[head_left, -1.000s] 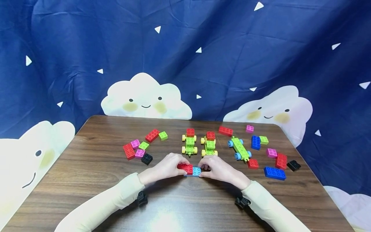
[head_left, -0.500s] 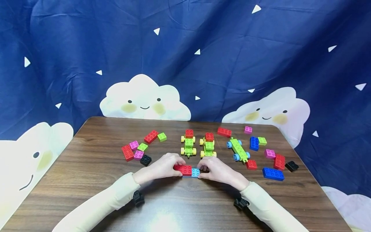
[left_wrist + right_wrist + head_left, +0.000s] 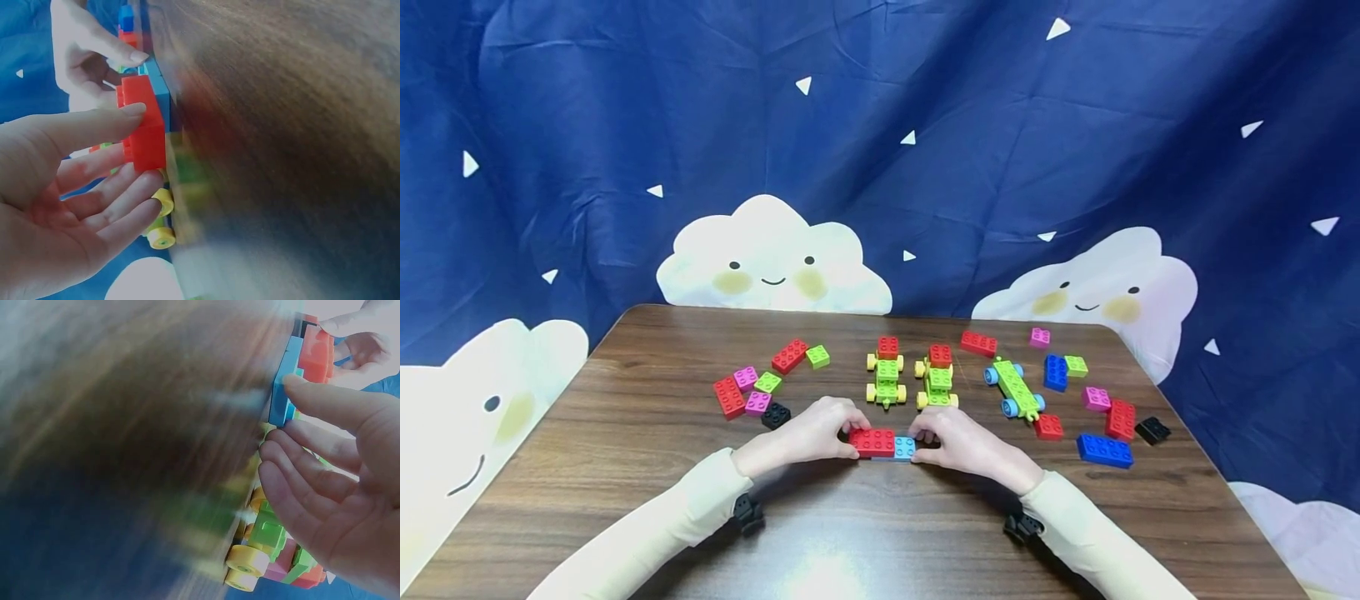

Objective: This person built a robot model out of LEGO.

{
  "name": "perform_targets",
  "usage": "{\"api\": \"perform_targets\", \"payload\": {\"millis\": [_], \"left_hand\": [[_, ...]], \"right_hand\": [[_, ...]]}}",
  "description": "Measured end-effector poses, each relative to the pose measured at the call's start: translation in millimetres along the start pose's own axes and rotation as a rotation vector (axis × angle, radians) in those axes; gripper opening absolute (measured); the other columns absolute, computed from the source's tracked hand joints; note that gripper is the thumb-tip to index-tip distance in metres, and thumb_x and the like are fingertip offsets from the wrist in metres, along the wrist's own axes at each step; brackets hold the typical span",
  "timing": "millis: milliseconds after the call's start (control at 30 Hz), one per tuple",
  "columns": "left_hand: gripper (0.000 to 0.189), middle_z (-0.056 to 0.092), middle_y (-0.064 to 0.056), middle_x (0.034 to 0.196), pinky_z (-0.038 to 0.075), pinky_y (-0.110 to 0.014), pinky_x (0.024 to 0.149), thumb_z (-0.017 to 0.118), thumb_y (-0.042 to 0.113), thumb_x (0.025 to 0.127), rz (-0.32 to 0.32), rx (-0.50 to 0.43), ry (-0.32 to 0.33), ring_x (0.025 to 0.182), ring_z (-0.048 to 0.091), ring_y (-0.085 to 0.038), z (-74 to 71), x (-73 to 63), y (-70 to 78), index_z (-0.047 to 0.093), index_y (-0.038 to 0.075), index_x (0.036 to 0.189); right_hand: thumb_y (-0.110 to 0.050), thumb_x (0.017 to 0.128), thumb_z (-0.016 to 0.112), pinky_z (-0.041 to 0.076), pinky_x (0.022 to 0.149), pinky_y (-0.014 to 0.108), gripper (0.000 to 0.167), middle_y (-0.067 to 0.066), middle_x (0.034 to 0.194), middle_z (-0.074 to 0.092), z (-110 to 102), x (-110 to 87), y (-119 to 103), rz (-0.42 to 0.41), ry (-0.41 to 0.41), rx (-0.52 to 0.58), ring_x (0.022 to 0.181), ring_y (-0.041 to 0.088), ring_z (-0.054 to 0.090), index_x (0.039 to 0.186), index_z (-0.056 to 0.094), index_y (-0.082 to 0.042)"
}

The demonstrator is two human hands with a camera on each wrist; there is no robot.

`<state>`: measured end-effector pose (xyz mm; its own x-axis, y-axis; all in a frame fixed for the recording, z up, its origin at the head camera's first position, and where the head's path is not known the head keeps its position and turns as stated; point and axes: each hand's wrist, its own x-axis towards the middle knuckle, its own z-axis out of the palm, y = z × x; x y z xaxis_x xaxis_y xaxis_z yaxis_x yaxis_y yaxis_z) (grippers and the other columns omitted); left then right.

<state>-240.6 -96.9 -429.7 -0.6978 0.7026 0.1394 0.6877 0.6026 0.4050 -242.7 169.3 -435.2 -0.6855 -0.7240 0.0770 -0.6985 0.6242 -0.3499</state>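
Observation:
A red eight-stud brick (image 3: 874,443) lies on top of light blue building-block pieces (image 3: 905,448), reaching past their left end. My left hand (image 3: 823,429) holds the red brick at its left end; in the left wrist view the thumb lies on the brick's (image 3: 149,134) side. At the other end, my right hand (image 3: 962,437) pinches the light blue piece, leaving two rows of studs showing between its fingers and the red brick. From the right wrist, the thumb of that hand touches the edge of the light blue pieces (image 3: 286,384), low over the table.
Behind the hands stand two yellow-wheeled green cars (image 3: 887,371) (image 3: 938,377) bearing red bricks. Right of them sits a green blue-wheeled chassis (image 3: 1016,388). Loose bricks lie left, including a black one (image 3: 776,416), and right, including a blue one (image 3: 1105,450). A curtain hangs behind the table (image 3: 662,375).
My left hand has slid left along the red brick, uncovering more studs. The red brick stays put on the light blue pieces, and the right hand keeps its hold. The head view has shifted slightly.

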Motion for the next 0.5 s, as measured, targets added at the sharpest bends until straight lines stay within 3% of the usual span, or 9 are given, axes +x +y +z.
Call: {"api": "perform_targets", "payload": {"millis": [500], "left_hand": [[0.032, 0.07, -0.003, 0.094, 0.047, -0.018, 0.069, 0.085, 0.018, 0.075, -0.019, -0.033, 0.007, 0.079, 0.062, -0.014, 0.8, -1.1, -0.8, 0.074, 0.008, 0.103]], "right_hand": [[-0.024, 0.085, 0.078, 0.052, 0.07, 0.02, 0.021, 0.0, 0.092, 0.069, -1.5, -1.9, 0.5, -0.022, 0.02, 0.009, 0.079, 0.01, 0.062, 0.1, 0.072, -0.011]]}}
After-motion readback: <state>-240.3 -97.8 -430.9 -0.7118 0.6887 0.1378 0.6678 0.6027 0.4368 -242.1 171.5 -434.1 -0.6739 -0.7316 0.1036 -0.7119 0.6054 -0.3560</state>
